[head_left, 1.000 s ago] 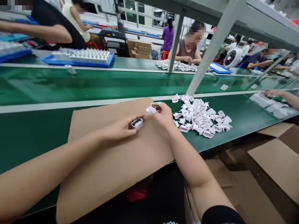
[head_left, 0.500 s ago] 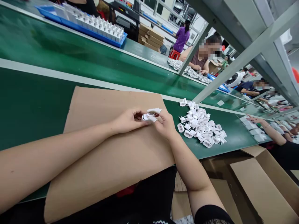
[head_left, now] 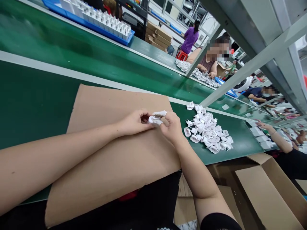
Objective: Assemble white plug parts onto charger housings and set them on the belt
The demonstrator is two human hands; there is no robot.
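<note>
My left hand (head_left: pixel 135 123) and my right hand (head_left: pixel 171 127) meet over the edge of a brown cardboard sheet (head_left: pixel 115 102). Between their fingertips is a small white plastic casing (head_left: pixel 152 120), partly hidden by my fingers. White finger cots (head_left: pixel 159 113) seem to cover some of my right fingers. Just right of my right hand, a loose pile of similar white plastic parts (head_left: pixel 206 129) lies on the green conveyor belt (head_left: pixel 31 95), apart from both hands.
A grey metal shelf frame (head_left: pixel 242 60) crosses overhead at right. An open cardboard box (head_left: pixel 263 188) sits below the belt's near edge. A co-worker's hand (head_left: pixel 262 125) rests among white items at far right. Beyond, a blue tray (head_left: pixel 96 16) holds white parts.
My hands have come together, bringing the casing from my left hand to my right fingertips. The view has tilted and shifted, and the co-worker's hand at right is now in a different spot.
</note>
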